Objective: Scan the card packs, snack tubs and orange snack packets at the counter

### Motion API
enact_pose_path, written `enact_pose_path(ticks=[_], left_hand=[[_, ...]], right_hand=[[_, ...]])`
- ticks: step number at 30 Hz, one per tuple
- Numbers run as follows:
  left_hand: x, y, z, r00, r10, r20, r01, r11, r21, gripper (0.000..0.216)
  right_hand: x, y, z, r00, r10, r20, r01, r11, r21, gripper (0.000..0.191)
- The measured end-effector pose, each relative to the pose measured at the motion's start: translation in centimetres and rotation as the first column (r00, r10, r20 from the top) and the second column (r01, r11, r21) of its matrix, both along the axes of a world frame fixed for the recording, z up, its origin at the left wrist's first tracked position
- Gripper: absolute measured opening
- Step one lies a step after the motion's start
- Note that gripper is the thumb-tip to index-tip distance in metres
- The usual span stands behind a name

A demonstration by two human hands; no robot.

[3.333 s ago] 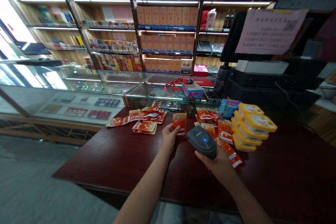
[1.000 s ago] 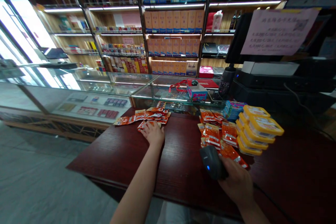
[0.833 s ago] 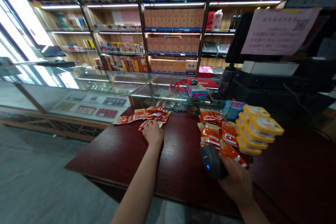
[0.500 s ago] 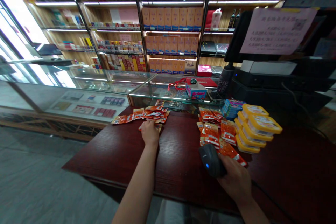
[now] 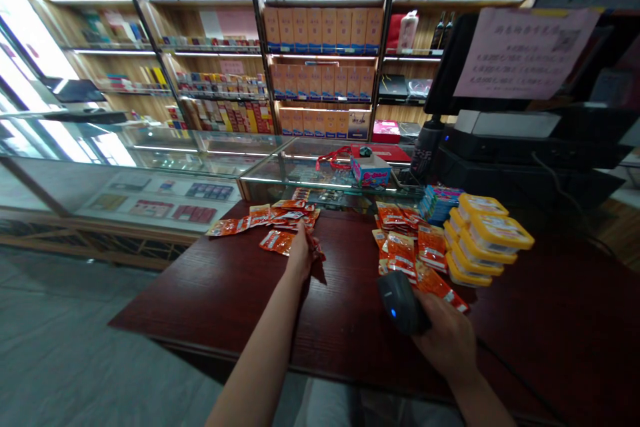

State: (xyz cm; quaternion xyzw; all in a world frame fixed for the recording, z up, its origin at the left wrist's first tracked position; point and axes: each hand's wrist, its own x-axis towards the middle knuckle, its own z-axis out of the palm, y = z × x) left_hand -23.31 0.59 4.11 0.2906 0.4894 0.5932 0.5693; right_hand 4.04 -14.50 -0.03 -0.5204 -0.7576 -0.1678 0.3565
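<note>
My left hand (image 5: 301, 251) reaches over the dark red wooden counter (image 5: 240, 293) and pinches an orange snack packet (image 5: 316, 248), lifted on edge beside the left pile of orange packets (image 5: 273, 220). My right hand (image 5: 445, 340) grips a black barcode scanner (image 5: 400, 293) with a small blue light, held low over the counter. Just beyond the scanner lies a second pile of orange packets (image 5: 407, 240).
Stacked yellow-lidded trays (image 5: 487, 240) and a blue box stack (image 5: 437, 203) stand at the right. Behind them are a register with monitor (image 5: 500, 140) and a pink notice. A glass display case (image 5: 200, 167) borders the counter's far edge, with stocked shelves beyond.
My left hand put down one packet on the left pile, pressed flat there, and now lifts a packet from that pile's right edge. The right hand lowered the scanner toward me.
</note>
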Motion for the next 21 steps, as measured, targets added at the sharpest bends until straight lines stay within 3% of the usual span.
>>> enact_pose_path(ticks=[3, 10, 16, 21], left_hand=[[0.2, -0.7, 0.7, 0.982, -0.117, 0.148, 0.119, 0.993, -0.008, 0.042], [1.4, -1.5, 0.0, 0.941, -0.300, 0.156, 0.279, 0.950, 0.142, 0.033], [1.8, -1.3, -0.7, 0.939, -0.341, 0.046, 0.324, 0.920, 0.223, 0.038], [2.0, -0.9, -1.3, 0.966, -0.233, -0.113, 0.254, 0.936, 0.244, 0.042]], right_hand=[[-0.1, -0.1, 0.1, 1.000, -0.014, -0.017, 0.014, 1.000, -0.008, 0.036], [-0.3, -0.1, 0.1, 1.000, -0.020, -0.014, 0.020, 1.000, -0.014, 0.035], [-0.4, 0.2, 0.7, 0.999, -0.014, -0.030, 0.011, 0.995, -0.102, 0.034], [-1.7, 0.6, 3.4, 0.944, -0.001, -0.331, -0.090, 0.962, -0.258, 0.037]])
